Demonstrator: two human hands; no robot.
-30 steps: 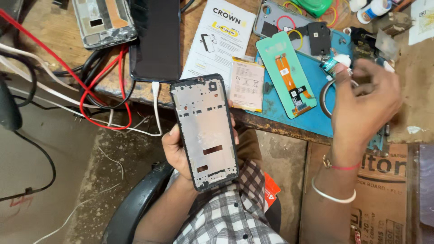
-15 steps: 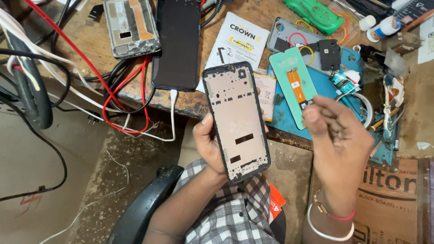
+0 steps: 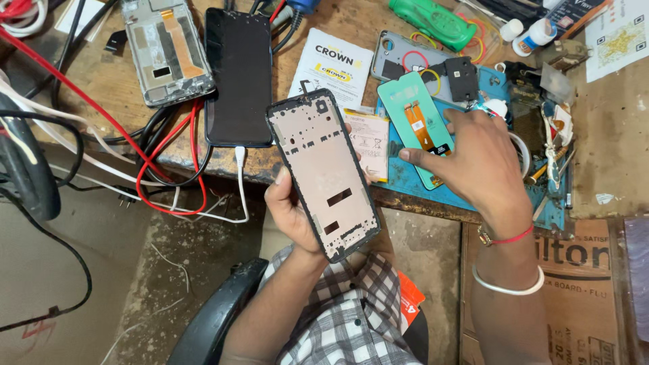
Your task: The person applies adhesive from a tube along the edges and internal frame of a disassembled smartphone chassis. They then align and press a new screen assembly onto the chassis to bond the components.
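One view only, worn on your head, looking steeply down past your chest at the wooden workbench [image 3: 88, 88]. The bench fills the far half, the floor [image 3: 169, 270] the near left. It sits close: your forearms enter from the near edge.

Teal screen panel [image 3: 418, 128] lower end under right hand [image 3: 481, 161] (fingertips hidden), cardboard box [image 3: 581, 284] cropped

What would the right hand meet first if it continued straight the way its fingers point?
Probably the teal phone back panel with an orange flex strip; the right hand already has fingertips at its edge, though contact is unclear.
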